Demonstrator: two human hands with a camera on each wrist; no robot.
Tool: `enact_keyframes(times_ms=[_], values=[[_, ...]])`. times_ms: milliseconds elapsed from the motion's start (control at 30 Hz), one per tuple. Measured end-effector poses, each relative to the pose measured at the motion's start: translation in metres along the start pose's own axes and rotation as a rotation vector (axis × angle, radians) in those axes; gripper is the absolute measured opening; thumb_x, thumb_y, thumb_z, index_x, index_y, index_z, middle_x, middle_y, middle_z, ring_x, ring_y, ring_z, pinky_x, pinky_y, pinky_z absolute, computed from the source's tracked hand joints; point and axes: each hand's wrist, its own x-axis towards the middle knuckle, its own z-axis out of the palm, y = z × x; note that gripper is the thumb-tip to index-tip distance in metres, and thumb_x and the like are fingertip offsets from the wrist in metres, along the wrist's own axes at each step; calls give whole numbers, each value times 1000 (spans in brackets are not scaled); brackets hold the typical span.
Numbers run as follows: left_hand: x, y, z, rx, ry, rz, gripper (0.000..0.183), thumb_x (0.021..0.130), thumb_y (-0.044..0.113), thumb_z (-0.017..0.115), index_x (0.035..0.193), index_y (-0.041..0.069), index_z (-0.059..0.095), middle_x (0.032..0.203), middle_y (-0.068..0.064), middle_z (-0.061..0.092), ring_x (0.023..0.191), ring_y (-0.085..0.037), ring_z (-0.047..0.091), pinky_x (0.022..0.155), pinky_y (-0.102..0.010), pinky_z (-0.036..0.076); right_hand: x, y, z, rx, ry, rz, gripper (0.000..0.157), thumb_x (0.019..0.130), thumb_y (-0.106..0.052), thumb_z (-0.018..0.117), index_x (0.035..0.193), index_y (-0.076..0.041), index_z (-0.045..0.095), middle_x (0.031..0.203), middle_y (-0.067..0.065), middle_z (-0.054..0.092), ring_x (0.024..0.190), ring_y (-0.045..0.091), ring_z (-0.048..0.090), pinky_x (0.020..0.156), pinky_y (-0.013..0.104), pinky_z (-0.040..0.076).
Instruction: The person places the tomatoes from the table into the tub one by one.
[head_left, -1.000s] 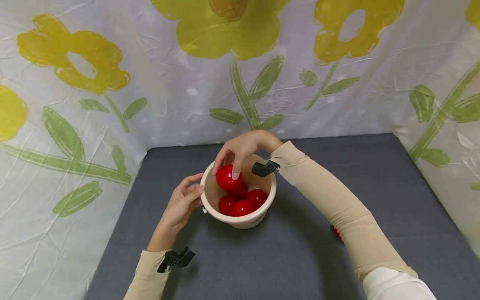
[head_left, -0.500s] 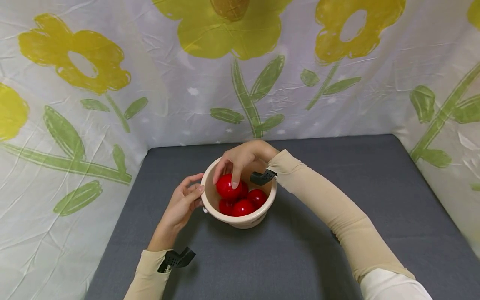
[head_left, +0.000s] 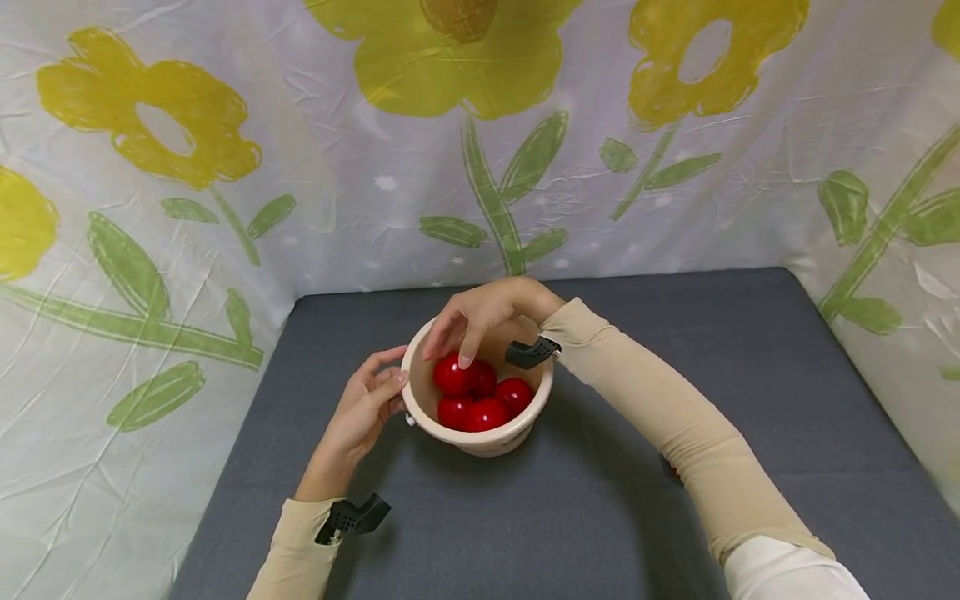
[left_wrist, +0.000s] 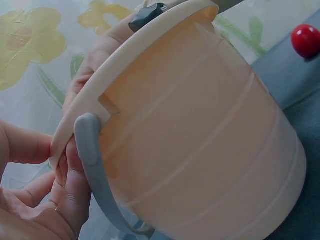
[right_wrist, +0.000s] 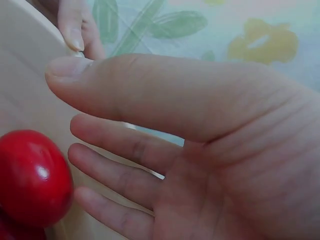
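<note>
A cream plastic bucket stands on the dark table, holding several shiny red balls. My left hand pinches its rim at the left side; the left wrist view shows thumb and fingers on either side of that rim, beside the grey handle. Over the bucket's mouth, my right hand has its fingers loosely extended. In the right wrist view the nearest red ball lies inside the bucket, just clear of the fingertips, and the palm holds nothing.
Another red ball lies on the table, mostly hidden behind the right sleeve in the head view. The grey table cloth ends at a white curtain printed with yellow flowers.
My right hand lowered a red ball into the bucket and let go of it; its fingers have opened and lifted slightly. The left hand stays at the rim.
</note>
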Motion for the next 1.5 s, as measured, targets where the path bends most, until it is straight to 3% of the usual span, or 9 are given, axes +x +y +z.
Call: enact_keyframes(times_ms=[167, 300, 500, 733, 867, 1067, 1267, 1433, 1500], values=[[-1, 0, 0, -13, -10, 3, 49, 99, 9, 57, 143, 3, 36, 91, 5, 66, 73, -5, 62, 64, -18, 54, -8, -2, -1, -8, 22, -31, 52, 86, -4, 71, 135, -2, 57, 142, 18, 56, 137, 31, 50, 116, 41, 40], [-1, 0, 0, -17, -13, 6, 48, 99, 8, 57, 143, 4, 37, 91, 5, 65, 73, -5, 62, 64, -18, 54, -25, -8, -6, -49, 90, -75, 52, 86, -6, 72, 136, -3, 57, 143, 19, 56, 136, 33, 51, 115, 46, 40], [-1, -1, -1, -20, -9, 13, 48, 99, 6, 56, 143, 4, 37, 92, 3, 66, 74, -5, 63, 64, -18, 54, -64, -18, -9, -95, 196, -78, 53, 88, -9, 73, 138, -5, 56, 145, 16, 54, 137, 34, 49, 114, 50, 41], [-1, -2, -1, -15, -5, 13, 48, 99, 6, 56, 143, 3, 37, 93, 3, 66, 74, -6, 63, 64, -18, 55, -118, -6, 4, -72, 283, -26, 56, 87, -8, 74, 140, -7, 54, 147, 19, 51, 137, 35, 48, 114, 52, 39], [-1, -2, -1, -17, -3, 15, 48, 99, 6, 56, 143, 4, 37, 91, 3, 65, 73, -5, 62, 63, -18, 54, -151, 7, 22, -93, 347, 43, 59, 87, -15, 75, 141, -13, 53, 149, 11, 51, 138, 30, 48, 115, 52, 38], [-1, -2, -1, -17, -6, 22, 47, 99, 5, 55, 143, 4, 37, 90, 3, 65, 71, -5, 62, 63, -18, 54, -196, 39, 59, -132, 408, 146, 60, 86, -23, 77, 141, -16, 53, 148, 8, 50, 137, 36, 47, 111, 61, 38], [-1, -3, -2, -2, -7, 23, 47, 100, 6, 55, 143, 3, 38, 89, 4, 65, 69, -5, 60, 62, -17, 53, -235, 66, 99, -120, 469, 224, 62, 85, -29, 77, 141, -18, 53, 148, 8, 50, 134, 35, 48, 106, 54, 43], [-1, -3, 0, -7, -8, 25, 47, 100, 6, 55, 143, 3, 37, 89, 3, 65, 68, -4, 61, 62, -17, 52, -259, 90, 127, -76, 479, 267, 66, 86, -26, 76, 144, -10, 50, 150, 14, 47, 126, -2, 48, 100, 35, 49], [0, -3, 0, -8, -11, 26, 47, 100, 6, 55, 143, 3, 37, 89, 3, 65, 68, -4, 61, 62, -17, 52, -266, 99, 137, -39, 468, 253, 65, 87, -21, 76, 144, -6, 49, 149, 17, 48, 120, -11, 46, 96, 31, 50]])
